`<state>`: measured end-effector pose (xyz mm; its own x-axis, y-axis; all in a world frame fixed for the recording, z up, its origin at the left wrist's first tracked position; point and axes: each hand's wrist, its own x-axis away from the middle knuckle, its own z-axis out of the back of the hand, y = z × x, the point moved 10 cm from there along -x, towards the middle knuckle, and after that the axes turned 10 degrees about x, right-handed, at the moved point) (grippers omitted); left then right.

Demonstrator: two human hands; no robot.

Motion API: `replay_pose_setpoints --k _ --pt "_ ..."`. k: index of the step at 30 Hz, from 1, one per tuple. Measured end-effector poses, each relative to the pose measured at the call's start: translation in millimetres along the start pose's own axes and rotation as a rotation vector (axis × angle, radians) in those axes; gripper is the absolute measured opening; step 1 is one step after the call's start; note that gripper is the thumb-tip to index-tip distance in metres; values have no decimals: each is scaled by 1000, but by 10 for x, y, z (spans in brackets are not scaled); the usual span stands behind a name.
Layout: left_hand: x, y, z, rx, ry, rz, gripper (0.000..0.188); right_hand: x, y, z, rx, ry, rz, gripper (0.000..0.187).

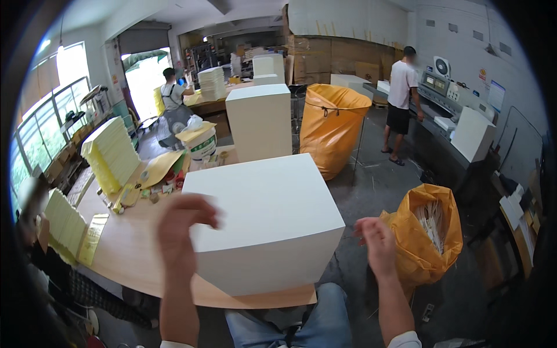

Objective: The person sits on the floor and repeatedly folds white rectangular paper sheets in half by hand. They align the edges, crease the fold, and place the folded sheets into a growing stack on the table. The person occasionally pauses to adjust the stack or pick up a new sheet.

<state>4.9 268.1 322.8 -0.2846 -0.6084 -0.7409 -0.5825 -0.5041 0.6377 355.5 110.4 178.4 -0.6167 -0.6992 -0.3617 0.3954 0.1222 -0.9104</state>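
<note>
Two bare hands flank a large white block point(264, 214) that sits at the near edge of a wooden table point(125, 238). The left hand point(181, 229), blurred, bends its fingers loosely toward the block's upper left side; whether they touch cannot be told, and nothing shows in its grasp. The right hand point(376, 243), fingers half curled around nothing, is just beyond the block's right corner, a gap between, near an orange bag point(413, 258).

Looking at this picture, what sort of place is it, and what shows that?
Probably a paper-finishing workshop, judging by the large white block, like stacked paper, the control-panelled machine, and the orange bag holding pale strips, perhaps offcuts.
</note>
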Motion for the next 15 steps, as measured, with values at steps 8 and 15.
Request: replay_pose_setpoints --k 8,15 --pt "-158 -1001 -675 -613 -493 285 12 -204 41 -323 63 -61 -61 26" --pt "-386 613 -77 -50 39 -218 18 -184 144 -311 -10 -56 -55 23"
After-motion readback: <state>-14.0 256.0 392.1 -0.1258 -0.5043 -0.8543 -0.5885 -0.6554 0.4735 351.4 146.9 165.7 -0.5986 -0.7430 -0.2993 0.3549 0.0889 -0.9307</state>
